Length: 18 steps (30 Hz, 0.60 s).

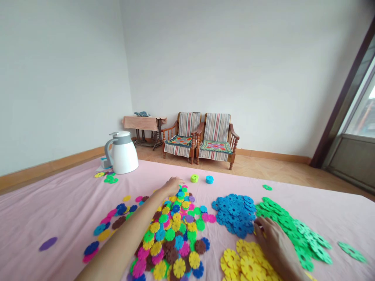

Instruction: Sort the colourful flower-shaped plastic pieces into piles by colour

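Observation:
My left hand (172, 186) reaches over the far end of a pile of small mixed-colour notched plastic discs (170, 234). Its fingers are bent together at the top of that pile; what they pinch, if anything, is hidden. Curled beside the large blue discs (234, 214) is my right hand (274, 240), between them and the large green discs (281, 218). Large yellow discs (249, 261) lie below it. A bit of yellow shows by its closed fingers, too little to tell what it is. Beyond the left hand stand a lime-green disc stack (194, 178) and a light-blue disc stack (209, 179).
A white jug (124, 154) with a grey handle stands at the far left of the pink tablecloth (58, 207). A purple disc (48, 244) lies at left, a green disc (351, 251) at right. Two wooden armchairs (217, 130) stand beyond the table.

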{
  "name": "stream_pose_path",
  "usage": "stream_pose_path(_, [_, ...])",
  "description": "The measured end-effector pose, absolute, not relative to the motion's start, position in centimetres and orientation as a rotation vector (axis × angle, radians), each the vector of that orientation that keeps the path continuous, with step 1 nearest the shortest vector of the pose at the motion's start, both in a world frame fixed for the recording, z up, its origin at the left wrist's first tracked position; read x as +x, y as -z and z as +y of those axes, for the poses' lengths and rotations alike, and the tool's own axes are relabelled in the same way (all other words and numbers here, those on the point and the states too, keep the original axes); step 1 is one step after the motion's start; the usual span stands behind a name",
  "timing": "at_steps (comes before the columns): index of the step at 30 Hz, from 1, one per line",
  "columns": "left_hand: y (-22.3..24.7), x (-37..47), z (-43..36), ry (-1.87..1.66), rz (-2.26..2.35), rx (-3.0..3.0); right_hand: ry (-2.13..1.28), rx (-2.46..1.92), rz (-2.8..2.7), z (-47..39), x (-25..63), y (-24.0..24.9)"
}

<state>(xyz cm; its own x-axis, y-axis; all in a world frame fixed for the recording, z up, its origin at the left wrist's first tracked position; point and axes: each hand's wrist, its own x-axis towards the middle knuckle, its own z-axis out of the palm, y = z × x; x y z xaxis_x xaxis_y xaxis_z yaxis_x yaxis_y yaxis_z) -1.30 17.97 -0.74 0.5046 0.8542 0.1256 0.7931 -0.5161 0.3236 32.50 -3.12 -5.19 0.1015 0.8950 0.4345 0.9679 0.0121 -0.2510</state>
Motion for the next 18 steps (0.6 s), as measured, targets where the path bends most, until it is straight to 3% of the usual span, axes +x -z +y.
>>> stream_pose_path(6, [1.5,0.2,17.1,-0.363,1.375,2.605,0.215,-1.923,-1.816,-3.2,32.4,5.1])
stream_pose_path(15, [-1.1,-3.2,11.6,-0.235,1.031,2.532,0.197,-1.893,-1.832,-3.1,32.6,5.2])
stream_pose_path(18, [-1.8,-6.0,10.7,-0.359,1.088,2.435,0.216,-1.881,-1.831,-3.1,32.7,5.3])
